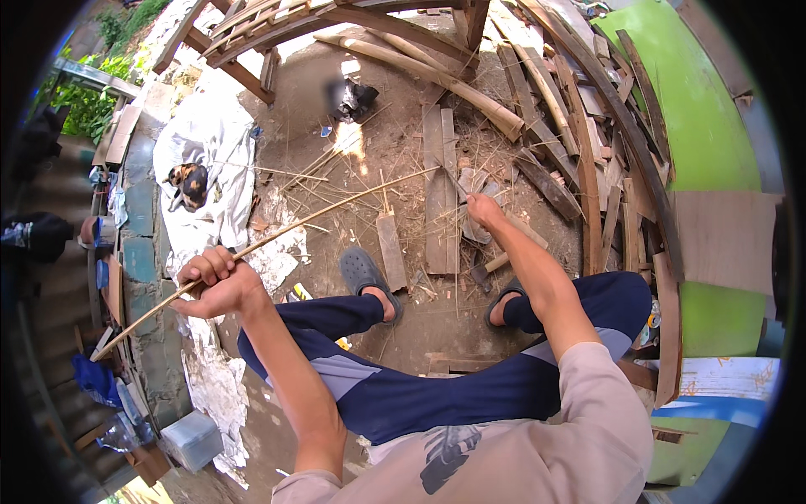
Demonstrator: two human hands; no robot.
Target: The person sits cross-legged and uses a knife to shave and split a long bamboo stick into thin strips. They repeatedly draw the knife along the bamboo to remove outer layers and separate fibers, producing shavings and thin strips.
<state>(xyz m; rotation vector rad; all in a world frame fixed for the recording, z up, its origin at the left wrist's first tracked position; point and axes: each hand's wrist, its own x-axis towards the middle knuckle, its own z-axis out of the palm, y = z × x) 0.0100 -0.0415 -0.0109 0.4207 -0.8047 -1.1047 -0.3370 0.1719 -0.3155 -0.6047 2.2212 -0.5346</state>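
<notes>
Between clenched left hand and right hand, both grasping: long, thin, pale bamboo strip.

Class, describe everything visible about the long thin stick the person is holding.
The stick is a long, thin, pale tan strip, like split bamboo, slightly bowed. It slants from lower left to upper right above the dirt ground. The left hand grips it in a fist near its lower part; the right hand is near its upper end.

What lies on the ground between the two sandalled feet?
In the head view, a short upright wooden plank lies on the dirt between the left sandal and right sandal, nearer the left one, with scattered bamboo slivers around it.
</notes>
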